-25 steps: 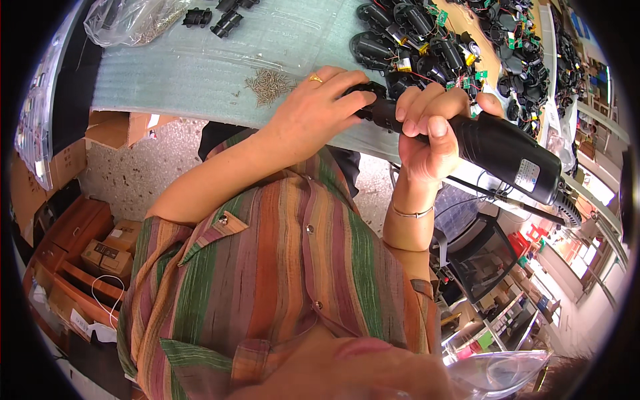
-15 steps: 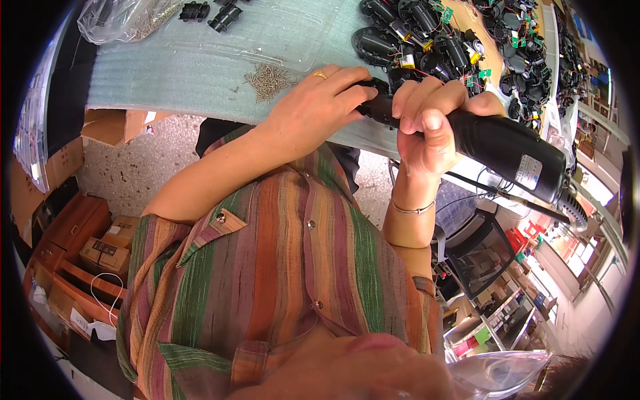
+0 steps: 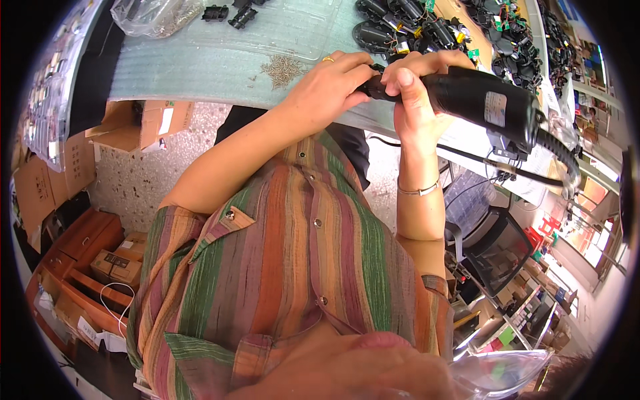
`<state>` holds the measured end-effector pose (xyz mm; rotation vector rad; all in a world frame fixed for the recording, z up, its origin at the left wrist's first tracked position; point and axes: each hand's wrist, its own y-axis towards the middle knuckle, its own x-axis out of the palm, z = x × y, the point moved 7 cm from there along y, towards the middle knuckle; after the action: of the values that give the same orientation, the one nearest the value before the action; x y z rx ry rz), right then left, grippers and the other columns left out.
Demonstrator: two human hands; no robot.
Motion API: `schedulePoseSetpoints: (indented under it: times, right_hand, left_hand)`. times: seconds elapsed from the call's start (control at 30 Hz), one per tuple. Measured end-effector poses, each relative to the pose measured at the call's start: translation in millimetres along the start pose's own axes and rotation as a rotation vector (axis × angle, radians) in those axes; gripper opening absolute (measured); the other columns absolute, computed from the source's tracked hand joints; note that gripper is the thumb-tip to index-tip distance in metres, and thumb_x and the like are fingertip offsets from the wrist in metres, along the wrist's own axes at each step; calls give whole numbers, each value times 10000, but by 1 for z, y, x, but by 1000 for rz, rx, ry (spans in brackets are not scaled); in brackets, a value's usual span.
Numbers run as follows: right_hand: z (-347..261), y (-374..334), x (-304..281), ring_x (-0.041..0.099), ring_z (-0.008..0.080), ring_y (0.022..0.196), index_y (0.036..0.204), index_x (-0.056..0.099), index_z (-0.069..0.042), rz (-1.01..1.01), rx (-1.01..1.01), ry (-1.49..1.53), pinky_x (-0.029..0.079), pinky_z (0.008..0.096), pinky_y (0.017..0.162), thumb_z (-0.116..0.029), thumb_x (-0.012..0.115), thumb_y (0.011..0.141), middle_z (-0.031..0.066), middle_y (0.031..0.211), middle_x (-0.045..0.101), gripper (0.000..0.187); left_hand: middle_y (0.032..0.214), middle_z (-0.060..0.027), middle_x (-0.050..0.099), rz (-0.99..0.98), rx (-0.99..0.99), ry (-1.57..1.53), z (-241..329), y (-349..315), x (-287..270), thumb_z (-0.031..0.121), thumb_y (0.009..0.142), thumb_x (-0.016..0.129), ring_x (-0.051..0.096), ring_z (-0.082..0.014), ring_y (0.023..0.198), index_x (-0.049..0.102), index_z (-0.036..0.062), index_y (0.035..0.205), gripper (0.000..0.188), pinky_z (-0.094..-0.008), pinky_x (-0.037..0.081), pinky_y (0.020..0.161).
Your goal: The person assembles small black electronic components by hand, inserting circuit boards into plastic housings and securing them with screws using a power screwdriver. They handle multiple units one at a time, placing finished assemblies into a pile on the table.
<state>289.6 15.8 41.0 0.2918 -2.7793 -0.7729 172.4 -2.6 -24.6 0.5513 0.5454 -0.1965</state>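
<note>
My right hand (image 3: 419, 93) is wrapped round a black corded electric screwdriver (image 3: 460, 93), which lies nearly level with its tip pointing left. My left hand (image 3: 337, 83) is closed at the table's front edge, its fingers on a small black plastic part (image 3: 377, 81) that meets the screwdriver's tip. Most of this part, and the tip itself, are hidden by my fingers. Just beyond my left wrist lies a pile of small screws (image 3: 283, 70) on the pale green table mat (image 3: 193, 73).
Black housings with wires and green boards (image 3: 407, 30) crowd the table's far right. A clear plastic bag (image 3: 157, 17) and loose black parts (image 3: 241, 15) lie at the far left. The screwdriver's cord (image 3: 560, 150) hangs at the right, above an office chair (image 3: 497, 250). Cardboard boxes (image 3: 120, 260) stand lower left.
The screwdriver's rear end has swung up and away from me, so the tool lies more level. My right hand has turned with it. My left hand keeps its hold; the whole view has shifted slightly.
</note>
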Motion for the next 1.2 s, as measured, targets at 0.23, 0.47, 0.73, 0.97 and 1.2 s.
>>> schedulePoseSetpoints:
  times: [0.23,0.47,0.73,0.97,1.2]
  right_hand:
    - [-68,-9,-66,431,137,549,1320,409,-162,288,-189,159,400,325,534,-110,682,864,0,654,430,534]
    - [-96,-21,-132,406,123,568,1300,444,-137,412,-260,205,355,276,515,-109,648,880,1,663,417,468]
    - [-85,8,-117,586,213,719,1201,486,-123,-65,-296,721,473,360,644,-69,687,846,75,808,554,412]
    - [-121,48,-86,604,346,948,970,629,-135,-224,-308,798,500,447,822,-175,663,904,193,1066,594,84]
    - [-122,51,-101,610,386,920,872,678,-108,-70,-234,855,532,430,820,-245,621,942,246,992,623,165]
  left_hand:
    - [1150,-143,617,-73,-35,-148,13,11,-11,77,767,758,610,-304,1020,607,60,1104,370,-376,484,889]
    - [1007,-67,660,-53,-221,-916,30,118,-60,1,839,718,632,-115,876,564,21,1153,350,-273,518,749]
    - [1102,-69,628,130,-85,-626,6,335,-32,126,860,718,599,-145,981,584,41,1168,347,-285,481,837]
    - [1057,-131,666,323,4,-288,-72,441,55,201,693,864,646,-207,972,596,7,1119,540,-314,515,872]
    - [1293,-127,582,154,223,141,-19,405,25,227,817,750,573,-253,1172,596,75,1189,430,-353,470,952]
